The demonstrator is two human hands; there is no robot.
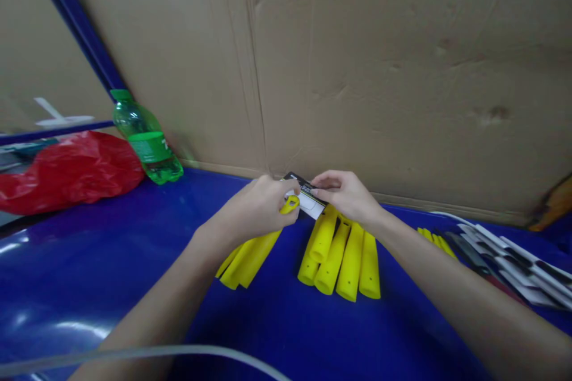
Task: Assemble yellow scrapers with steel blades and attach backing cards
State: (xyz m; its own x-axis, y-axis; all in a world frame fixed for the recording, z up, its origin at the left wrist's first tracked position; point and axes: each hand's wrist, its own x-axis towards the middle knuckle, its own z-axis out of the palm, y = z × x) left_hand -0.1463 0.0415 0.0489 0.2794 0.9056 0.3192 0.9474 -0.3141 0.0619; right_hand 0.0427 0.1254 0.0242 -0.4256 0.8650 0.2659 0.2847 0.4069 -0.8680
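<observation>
My left hand (263,205) is closed around a yellow tube-like handle (292,203), whose end with a slot pokes out by the thumb. In my right hand (346,193) a small black-and-white printed card (307,196) is pinched between thumb and fingers. The card's left edge meets my left fingertips, right above the handle's end. More yellow handles (252,256) extend below my left hand; whether any of them is in its grip I cannot tell. Under my right hand, several yellow handles (328,256) lie in a pile on the blue table (259,333).
A green plastic bottle (149,143) leans by the cardboard wall (379,71), beside a red plastic bag (84,166). On the right lie several white and dark flat pieces (513,262) and small yellow parts (437,241). A pale cable (179,351) crosses the lower left foreground.
</observation>
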